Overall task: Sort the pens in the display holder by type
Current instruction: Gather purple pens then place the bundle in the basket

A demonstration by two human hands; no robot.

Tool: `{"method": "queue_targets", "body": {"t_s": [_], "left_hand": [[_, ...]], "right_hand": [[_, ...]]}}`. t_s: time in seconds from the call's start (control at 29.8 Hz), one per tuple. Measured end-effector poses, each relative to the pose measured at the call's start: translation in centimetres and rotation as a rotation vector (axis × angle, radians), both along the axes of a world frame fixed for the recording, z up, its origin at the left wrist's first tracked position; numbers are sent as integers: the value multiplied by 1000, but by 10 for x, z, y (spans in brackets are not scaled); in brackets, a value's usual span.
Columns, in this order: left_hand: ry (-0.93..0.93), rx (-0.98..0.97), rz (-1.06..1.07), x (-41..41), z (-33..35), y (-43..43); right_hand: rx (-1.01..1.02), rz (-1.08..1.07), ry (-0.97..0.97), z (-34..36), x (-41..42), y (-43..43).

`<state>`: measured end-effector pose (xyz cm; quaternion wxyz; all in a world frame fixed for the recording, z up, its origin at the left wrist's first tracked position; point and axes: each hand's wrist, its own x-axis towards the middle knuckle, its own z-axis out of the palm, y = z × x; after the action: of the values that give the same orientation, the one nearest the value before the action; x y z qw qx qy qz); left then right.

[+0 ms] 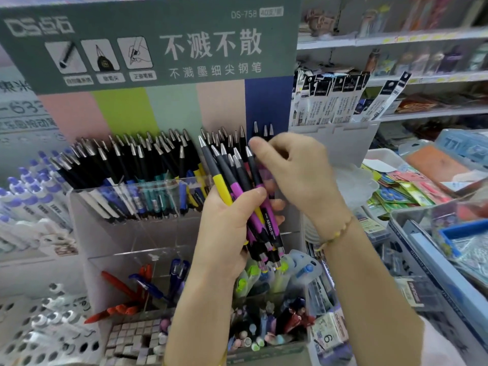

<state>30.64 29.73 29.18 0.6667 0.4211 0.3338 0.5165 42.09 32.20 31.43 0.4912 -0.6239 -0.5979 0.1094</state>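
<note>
The left hand (227, 228) is clamped round a bundle of pens (237, 183) (yellow and magenta barrels, grey grips, tips upward), held just in front of the clear display holder (118, 233). The right hand (293, 165) sits above it, fingers curled on the bundle's upper ends. Behind them, black-gripped pens (126, 165) lean packed in the holder's top tier.

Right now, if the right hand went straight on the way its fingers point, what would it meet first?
The bundle of purple and yellow click pens in the left hand; the right hand's fingertips look against them, though depth is unclear.
</note>
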Motion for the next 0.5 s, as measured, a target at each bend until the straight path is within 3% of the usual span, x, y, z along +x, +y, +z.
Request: {"method": "queue_targets", "body": {"t_s": [0.1, 0.3, 0.4, 0.5], "left_hand": [[-29, -1, -11, 1, 0, 0], [-63, -84, -5, -1, -7, 6], [-46, -73, -32, -2, -10, 8], [6, -58, -65, -3, -13, 8]], "right_hand": [[-200, 227, 206, 4, 0, -9], [297, -118, 311, 13, 18, 15], [469, -265, 226, 17, 23, 25], [485, -309, 76, 12, 22, 31]]}}
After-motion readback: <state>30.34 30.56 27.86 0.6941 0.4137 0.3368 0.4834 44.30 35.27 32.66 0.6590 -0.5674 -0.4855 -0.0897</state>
